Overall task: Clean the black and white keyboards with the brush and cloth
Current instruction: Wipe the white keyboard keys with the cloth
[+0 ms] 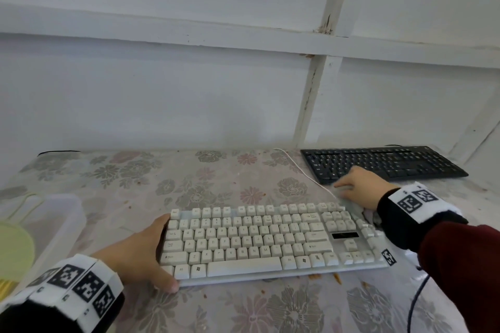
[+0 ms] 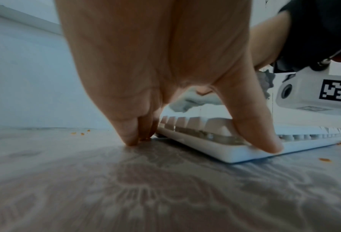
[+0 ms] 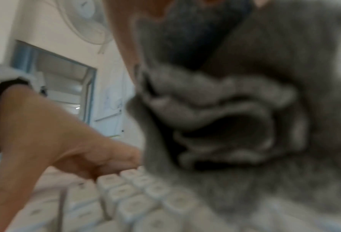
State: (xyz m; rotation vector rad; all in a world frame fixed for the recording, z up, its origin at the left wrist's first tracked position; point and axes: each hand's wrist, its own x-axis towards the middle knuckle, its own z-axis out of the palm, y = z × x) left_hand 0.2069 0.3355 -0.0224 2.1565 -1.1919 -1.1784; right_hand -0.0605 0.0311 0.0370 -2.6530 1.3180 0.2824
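Head view: left hand (image 1: 140,254) braces the white keyboard (image 1: 257,240), lower centre on the desk (image 1: 162,181), so wiping cannot shift it; right hand (image 1: 359,186) presses a grey cloth (image 1: 359,211) at its upper-right corner. Black keyboard (image 1: 378,162) waits, right of centre.
Left wrist view: thumb (image 2: 260,135) pinches the keyboard's front edge, fingers (image 2: 129,133) touching the desk.
Right wrist view: cloth bunched under the right hand's grip, over the keys; finger curl hidden.
Brush: not visible.

Blurred grey cloth (image 3: 235,117) over white keyboard (image 3: 129,202)
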